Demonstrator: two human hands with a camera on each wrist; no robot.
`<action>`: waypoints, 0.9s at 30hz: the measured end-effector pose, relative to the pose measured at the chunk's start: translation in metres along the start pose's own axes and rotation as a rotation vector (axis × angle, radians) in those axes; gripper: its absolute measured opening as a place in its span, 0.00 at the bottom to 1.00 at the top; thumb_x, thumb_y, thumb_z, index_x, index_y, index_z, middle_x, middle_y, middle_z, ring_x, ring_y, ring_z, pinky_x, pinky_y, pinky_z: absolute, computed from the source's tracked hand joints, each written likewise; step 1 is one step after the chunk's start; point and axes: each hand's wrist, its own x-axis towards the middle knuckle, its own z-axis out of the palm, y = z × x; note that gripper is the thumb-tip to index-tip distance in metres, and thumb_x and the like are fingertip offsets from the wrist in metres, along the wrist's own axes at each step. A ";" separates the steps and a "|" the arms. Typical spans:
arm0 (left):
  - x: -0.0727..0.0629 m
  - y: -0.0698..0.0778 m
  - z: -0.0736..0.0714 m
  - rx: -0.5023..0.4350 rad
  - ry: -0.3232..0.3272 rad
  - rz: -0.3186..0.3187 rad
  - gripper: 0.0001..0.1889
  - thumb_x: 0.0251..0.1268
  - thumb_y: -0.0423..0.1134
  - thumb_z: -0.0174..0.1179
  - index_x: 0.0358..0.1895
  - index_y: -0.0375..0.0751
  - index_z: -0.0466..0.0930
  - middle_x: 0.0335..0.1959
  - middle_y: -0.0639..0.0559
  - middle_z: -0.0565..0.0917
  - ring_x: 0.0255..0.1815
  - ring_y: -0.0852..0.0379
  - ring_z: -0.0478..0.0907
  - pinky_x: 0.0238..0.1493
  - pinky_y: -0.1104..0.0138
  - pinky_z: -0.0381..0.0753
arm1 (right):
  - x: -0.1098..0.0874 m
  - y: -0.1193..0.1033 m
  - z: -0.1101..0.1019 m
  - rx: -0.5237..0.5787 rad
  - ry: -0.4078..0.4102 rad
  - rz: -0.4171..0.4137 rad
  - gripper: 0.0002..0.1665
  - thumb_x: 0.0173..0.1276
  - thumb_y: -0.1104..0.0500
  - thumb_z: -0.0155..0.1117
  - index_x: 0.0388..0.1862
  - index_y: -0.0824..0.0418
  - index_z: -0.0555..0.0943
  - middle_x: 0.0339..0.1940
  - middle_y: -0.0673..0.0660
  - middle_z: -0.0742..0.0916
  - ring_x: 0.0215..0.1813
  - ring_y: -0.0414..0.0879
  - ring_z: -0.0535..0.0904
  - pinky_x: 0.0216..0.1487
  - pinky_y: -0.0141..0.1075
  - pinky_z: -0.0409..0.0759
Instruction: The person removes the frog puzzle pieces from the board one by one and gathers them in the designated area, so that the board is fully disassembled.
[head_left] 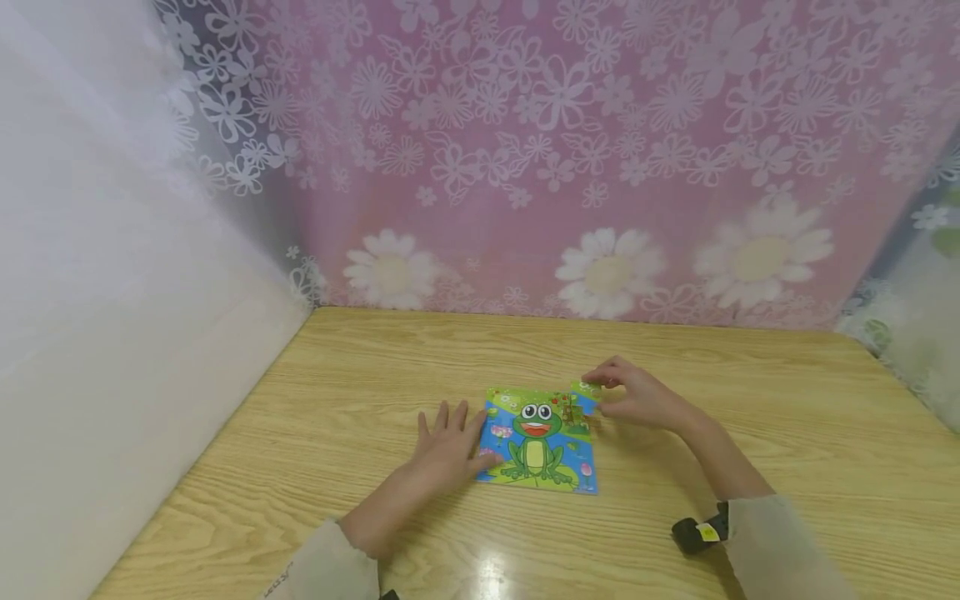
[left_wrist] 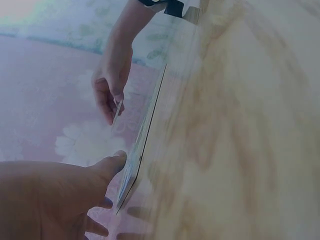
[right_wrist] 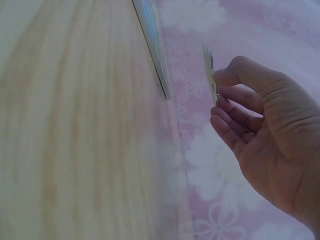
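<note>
Left hand (head_left: 444, 452), fingers apart, touches the frog puzzle (head_left: 536, 446); right hand (head_left: 643, 400) pinches a puzzle piece (head_left: 584, 400) near the puzzle's far corner, toward the desk's (head_left: 780, 392) right edge

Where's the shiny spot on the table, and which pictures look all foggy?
Head view: the table has a white glare near the bottom edge, probably reflected light, while the frog puzzle looks clear; left wrist view: pale and hazy, with dim finger shadows or reflections beside the left hand; right wrist view: hazy too, table grain smeary, right hand sharper.
</note>
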 end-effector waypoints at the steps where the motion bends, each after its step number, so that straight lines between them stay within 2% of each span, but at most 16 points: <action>1: 0.000 -0.001 -0.001 -0.005 -0.001 0.005 0.40 0.61 0.65 0.47 0.71 0.44 0.56 0.69 0.33 0.53 0.67 0.30 0.43 0.57 0.34 0.38 | -0.002 0.002 -0.001 -0.006 0.006 0.005 0.23 0.56 0.67 0.63 0.54 0.64 0.77 0.46 0.57 0.75 0.48 0.53 0.72 0.47 0.48 0.72; 7: 0.004 -0.008 -0.002 -0.034 -0.029 0.019 0.40 0.61 0.65 0.47 0.71 0.46 0.54 0.70 0.36 0.50 0.68 0.32 0.40 0.59 0.36 0.38 | -0.012 0.014 -0.006 0.001 0.029 0.005 0.22 0.56 0.68 0.64 0.51 0.65 0.78 0.45 0.57 0.76 0.46 0.52 0.72 0.46 0.47 0.72; 16: 0.004 -0.011 -0.004 -0.035 -0.070 0.070 0.42 0.59 0.66 0.48 0.72 0.46 0.53 0.71 0.38 0.48 0.68 0.32 0.39 0.59 0.36 0.38 | -0.020 0.029 -0.005 0.056 -0.013 0.023 0.21 0.56 0.68 0.65 0.51 0.66 0.78 0.46 0.58 0.75 0.47 0.52 0.70 0.47 0.47 0.71; 27: 0.004 -0.011 -0.004 -0.012 -0.096 0.057 0.42 0.59 0.68 0.46 0.72 0.47 0.51 0.72 0.40 0.47 0.69 0.34 0.38 0.59 0.37 0.38 | -0.020 0.045 0.000 0.077 -0.029 0.033 0.22 0.55 0.67 0.67 0.51 0.66 0.78 0.47 0.57 0.75 0.50 0.54 0.71 0.50 0.49 0.69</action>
